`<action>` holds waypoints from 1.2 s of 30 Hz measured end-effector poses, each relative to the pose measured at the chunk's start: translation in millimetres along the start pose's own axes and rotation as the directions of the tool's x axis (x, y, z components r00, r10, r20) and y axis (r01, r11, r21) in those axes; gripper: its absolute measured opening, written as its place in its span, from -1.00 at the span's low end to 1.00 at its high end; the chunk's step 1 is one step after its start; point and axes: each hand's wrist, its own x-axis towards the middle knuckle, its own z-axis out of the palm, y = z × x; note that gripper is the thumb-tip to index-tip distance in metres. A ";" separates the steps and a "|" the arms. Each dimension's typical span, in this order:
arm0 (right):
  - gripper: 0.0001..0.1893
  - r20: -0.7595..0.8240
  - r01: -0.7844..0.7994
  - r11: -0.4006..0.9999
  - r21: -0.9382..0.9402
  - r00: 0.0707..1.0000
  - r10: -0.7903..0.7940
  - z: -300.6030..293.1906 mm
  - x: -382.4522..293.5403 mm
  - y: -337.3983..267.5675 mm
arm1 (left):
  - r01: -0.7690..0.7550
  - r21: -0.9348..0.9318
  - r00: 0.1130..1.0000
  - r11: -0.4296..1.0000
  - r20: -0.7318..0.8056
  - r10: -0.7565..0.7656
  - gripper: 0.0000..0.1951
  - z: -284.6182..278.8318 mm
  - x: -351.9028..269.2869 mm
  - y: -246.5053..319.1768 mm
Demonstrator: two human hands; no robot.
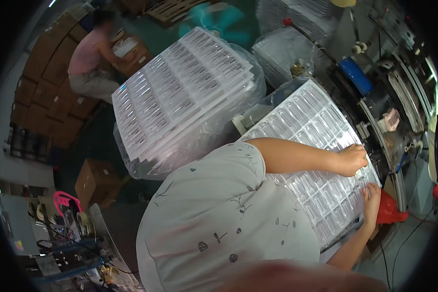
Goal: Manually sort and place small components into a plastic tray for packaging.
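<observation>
A clear plastic blister sheet (328, 193) with rows of long moulded cavities lies in front of my body, along the machine. My left hand (351, 160) reaches across it with curled fingers, close to its far edge. Whether anything small is inside those fingers is hidden. At the sheet's near right corner, my right hand (372, 200) has its thumb and fingers on the rim. To my left stands a tall stack of similar clear blister sheets (179, 87), partly wrapped in plastic film.
Beyond the sheet is a machine with metal rails (372, 124) and a blue cylinder (354, 76). A red plastic bag (390, 208) is beside my right hand. A teal fan (215, 23) spins behind the stack. A person (91, 62) crouches at cardboard boxes (43, 80).
</observation>
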 end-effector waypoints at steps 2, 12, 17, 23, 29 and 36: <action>-0.80 0.113 -0.034 0.999 0.034 0.993 0.030 -2.4 6.6 1.7 | 0.052 -0.006 0.999 0.999 0.002 -0.052 -0.72 -8.3 -7.2 -6.6; -0.80 -0.220 -0.228 0.921 0.317 0.927 0.305 -9.3 1.6 -20.0 | 0.369 -0.472 0.925 0.800 0.273 -0.266 -0.38 -48.2 -23.0 0.7; -0.76 -0.087 -0.167 0.611 0.774 0.927 0.364 24.1 30.5 -100.5 | 0.290 -0.797 0.925 0.530 0.090 -0.370 -0.40 -27.4 -14.1 -7.8; -0.35 -0.005 -0.138 0.452 0.881 0.954 0.301 33.3 55.8 -173.1 | 0.257 -0.944 0.832 0.205 0.109 -0.543 -0.73 -71.6 -34.0 -43.9; -0.33 -0.224 0.087 0.436 0.896 0.936 0.273 38.5 55.3 -187.6 | 0.353 -0.921 0.813 0.165 0.215 -0.541 -0.51 -117.6 -24.7 -18.1; -0.32 -0.333 0.148 0.530 0.835 0.903 0.272 33.5 41.0 -185.3 | 0.332 -0.899 0.871 0.285 0.176 -0.459 -0.48 -115.0 -19.7 -3.0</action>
